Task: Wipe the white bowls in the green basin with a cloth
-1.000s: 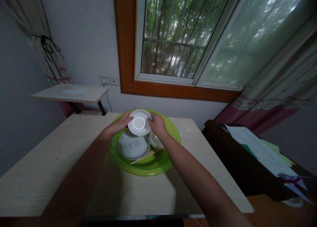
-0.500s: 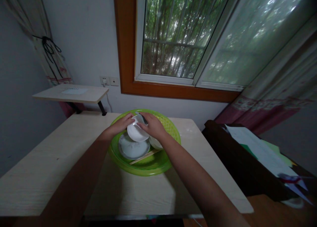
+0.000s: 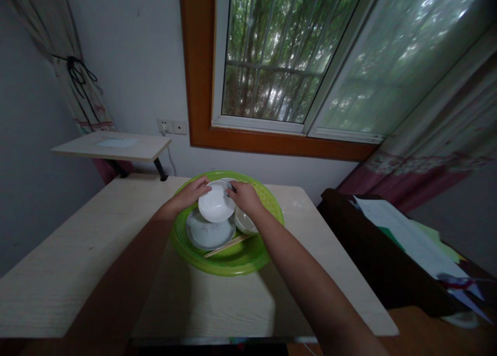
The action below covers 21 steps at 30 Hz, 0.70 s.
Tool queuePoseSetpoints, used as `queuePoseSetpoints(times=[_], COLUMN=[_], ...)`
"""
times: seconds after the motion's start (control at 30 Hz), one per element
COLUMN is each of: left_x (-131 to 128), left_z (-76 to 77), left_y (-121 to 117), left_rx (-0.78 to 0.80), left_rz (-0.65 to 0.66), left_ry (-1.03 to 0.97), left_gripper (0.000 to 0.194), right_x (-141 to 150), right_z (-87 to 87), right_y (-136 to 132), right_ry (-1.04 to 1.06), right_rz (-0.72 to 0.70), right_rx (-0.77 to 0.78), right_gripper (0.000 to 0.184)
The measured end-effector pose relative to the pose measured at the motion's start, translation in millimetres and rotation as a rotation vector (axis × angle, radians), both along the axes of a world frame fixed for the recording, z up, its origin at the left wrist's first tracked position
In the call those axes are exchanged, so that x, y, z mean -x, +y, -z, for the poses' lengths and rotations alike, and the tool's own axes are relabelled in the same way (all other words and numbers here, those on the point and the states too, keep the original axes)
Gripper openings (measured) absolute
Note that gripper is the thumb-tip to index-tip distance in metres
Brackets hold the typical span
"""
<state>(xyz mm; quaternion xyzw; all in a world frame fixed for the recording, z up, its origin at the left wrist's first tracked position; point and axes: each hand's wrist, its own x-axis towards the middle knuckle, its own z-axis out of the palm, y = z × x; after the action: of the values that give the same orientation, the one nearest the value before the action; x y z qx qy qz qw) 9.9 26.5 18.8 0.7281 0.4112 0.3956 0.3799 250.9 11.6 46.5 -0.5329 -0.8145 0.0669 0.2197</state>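
My left hand is closed on the left rim of a white bowl, tilted so its inside faces me. My right hand is closed at the bowl's upper right rim, with a small dark grey thing at its fingertips that I cannot make out. Beneath the bowl, a pale plate rests in a green plastic basin. To its right sits a second bowl, partly covered by my right wrist. A pair of chopsticks lies in front of the plate.
The basin stands on a light wooden table. A small raised shelf with a paper on it is at the back left. A window is behind. On the right, papers lie on a dark piece of furniture.
My right hand has drawn back right from inside the bowl to its rim, showing more of the bowl's inside. The bowl has turned slightly toward me; my left hand keeps its hold.
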Motion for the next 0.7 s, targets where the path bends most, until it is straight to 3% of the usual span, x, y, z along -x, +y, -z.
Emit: queuePoseSetpoints(times=[0.2,0.4,0.7], left_x=[-2,-3,-1], left_z=[-8.8,-12.9,-8.8], left_y=[-7,-10,-5], left_rx=[0.041,0.061,0.029], left_rz=[0.051,0.054,0.017], left_ry=[-0.037,-0.037,-0.002], left_gripper=[0.028,0.027,0.029], right_x=[5,3,0], right_z=[-6.0,-2.3,5.9], right_y=[-10,-7,2], right_ry=[-0.093,-0.012,0.140], right_rz=[-0.017,-0.073,-0.082], right_rx=[-0.068,-0.069,0.094], right_gripper=[0.028,0.026,0.024])
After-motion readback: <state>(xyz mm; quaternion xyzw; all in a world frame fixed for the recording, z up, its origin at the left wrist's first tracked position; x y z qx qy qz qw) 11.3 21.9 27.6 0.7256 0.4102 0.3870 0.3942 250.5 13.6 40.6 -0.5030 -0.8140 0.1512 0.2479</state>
